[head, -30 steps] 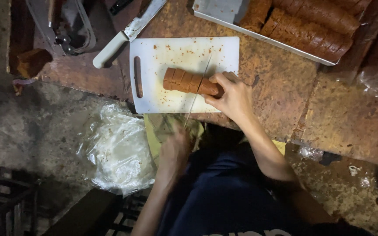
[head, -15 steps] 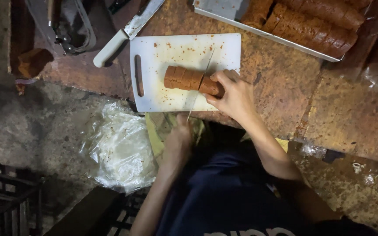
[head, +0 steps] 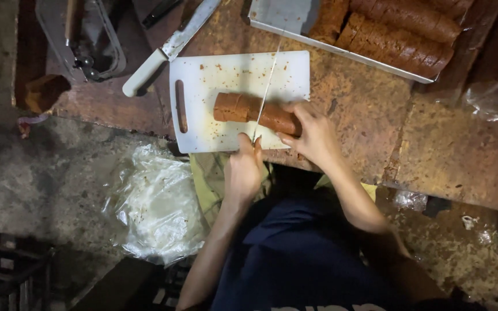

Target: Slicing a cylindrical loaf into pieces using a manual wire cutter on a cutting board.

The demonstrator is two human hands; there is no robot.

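A brown cylindrical roll point(head: 237, 107) lies across a white cutting board point(head: 226, 75) on a worn brown table. My left hand point(head: 244, 167) is at the board's near edge, gripping the handle of a thin-bladed knife point(head: 269, 80). The blade runs away from me over the middle of the roll. My right hand point(head: 312, 132) presses down on the roll's right end, fingers curled over it.
A metal tray point(head: 278, 26) at the back right holds several more brown rolls point(head: 399, 34). A large white-handled knife point(head: 168, 49) lies left of the board, beside a metal container point(head: 82, 34). A crumpled plastic bag point(head: 157, 207) lies on the floor, and a black crate point(head: 7, 270) stands bottom left.
My left hand rose from below the table edge to the board's near edge, bringing the thin blade over the roll. My right hand stayed on the roll's right end.
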